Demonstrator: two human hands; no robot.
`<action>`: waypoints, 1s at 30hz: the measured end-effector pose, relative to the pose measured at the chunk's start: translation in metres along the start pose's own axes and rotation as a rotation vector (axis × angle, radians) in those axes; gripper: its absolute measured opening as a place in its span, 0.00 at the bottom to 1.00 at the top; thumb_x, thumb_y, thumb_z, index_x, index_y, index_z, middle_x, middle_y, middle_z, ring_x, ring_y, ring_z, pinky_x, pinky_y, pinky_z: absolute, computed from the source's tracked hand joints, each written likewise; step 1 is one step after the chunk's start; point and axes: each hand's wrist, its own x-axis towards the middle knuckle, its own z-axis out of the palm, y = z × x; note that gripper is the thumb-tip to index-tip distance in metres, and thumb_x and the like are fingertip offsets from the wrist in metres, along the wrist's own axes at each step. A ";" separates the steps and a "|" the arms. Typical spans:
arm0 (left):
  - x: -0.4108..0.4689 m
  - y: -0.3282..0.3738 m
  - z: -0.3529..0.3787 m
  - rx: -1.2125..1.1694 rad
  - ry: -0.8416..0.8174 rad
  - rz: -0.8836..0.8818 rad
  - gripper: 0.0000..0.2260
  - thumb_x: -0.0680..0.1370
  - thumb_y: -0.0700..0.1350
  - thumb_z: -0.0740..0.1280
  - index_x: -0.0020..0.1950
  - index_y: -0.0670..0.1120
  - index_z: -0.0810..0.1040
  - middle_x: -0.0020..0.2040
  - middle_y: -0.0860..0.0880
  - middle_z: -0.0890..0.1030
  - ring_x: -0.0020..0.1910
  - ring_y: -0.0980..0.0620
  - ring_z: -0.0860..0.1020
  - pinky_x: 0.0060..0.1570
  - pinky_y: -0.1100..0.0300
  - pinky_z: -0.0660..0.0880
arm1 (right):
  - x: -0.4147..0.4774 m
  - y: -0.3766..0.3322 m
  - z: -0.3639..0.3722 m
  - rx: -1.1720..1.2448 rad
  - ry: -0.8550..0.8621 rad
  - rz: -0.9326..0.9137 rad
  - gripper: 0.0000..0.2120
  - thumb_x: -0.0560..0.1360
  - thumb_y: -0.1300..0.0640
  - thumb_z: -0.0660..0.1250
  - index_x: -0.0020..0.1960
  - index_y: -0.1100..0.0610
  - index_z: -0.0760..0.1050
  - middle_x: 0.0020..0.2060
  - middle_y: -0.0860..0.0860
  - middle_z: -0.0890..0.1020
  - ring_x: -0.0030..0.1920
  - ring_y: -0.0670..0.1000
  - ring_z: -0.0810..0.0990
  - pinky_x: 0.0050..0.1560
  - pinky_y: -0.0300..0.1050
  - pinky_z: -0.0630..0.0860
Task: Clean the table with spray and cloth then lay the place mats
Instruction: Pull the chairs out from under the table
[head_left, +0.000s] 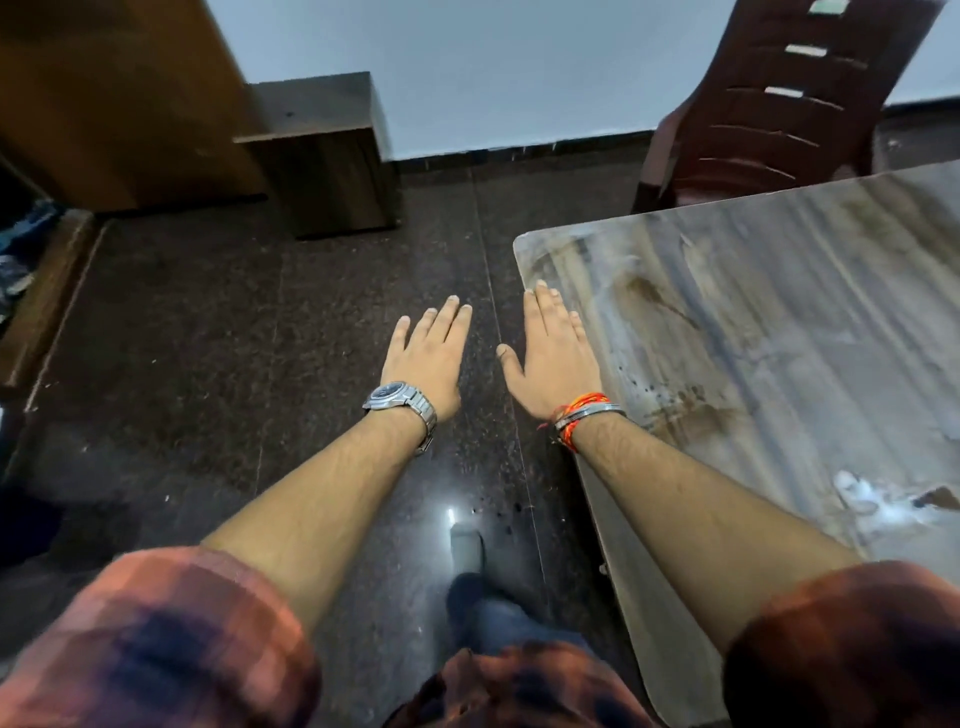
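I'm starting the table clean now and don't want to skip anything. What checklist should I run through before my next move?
1. Left hand free: ok, open, holding nothing.
2. Right hand free: ok, open, over the edge of the table.
3. Spray within sight: not ok, none in view.
4. Cloth within sight: not ok, none in view.
5. Table clean: not ok, brown stains and smears show.
6. Chair clear of the table: cannot tell.

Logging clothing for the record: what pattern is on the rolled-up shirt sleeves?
Orange-red and dark blue check on the rolled-up shirt sleeves, shown in the head view.
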 end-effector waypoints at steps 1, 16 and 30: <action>0.022 -0.008 0.000 0.002 0.005 0.022 0.42 0.77 0.42 0.68 0.83 0.48 0.44 0.84 0.50 0.45 0.82 0.47 0.50 0.79 0.47 0.46 | 0.019 -0.001 0.005 -0.003 0.015 0.022 0.34 0.78 0.46 0.57 0.77 0.61 0.51 0.77 0.57 0.53 0.77 0.55 0.51 0.76 0.53 0.50; 0.397 -0.087 -0.069 0.033 0.053 0.287 0.42 0.78 0.44 0.68 0.83 0.48 0.43 0.84 0.49 0.46 0.82 0.47 0.52 0.79 0.47 0.47 | 0.345 0.032 0.030 -0.013 0.058 0.275 0.34 0.78 0.47 0.58 0.77 0.61 0.50 0.77 0.57 0.52 0.77 0.55 0.50 0.76 0.53 0.50; 0.778 -0.029 -0.157 0.065 0.074 0.820 0.45 0.76 0.42 0.71 0.83 0.48 0.43 0.84 0.50 0.47 0.81 0.48 0.53 0.78 0.46 0.48 | 0.630 0.152 -0.024 -0.099 0.305 0.811 0.36 0.77 0.46 0.59 0.77 0.61 0.51 0.77 0.57 0.53 0.77 0.56 0.52 0.75 0.54 0.53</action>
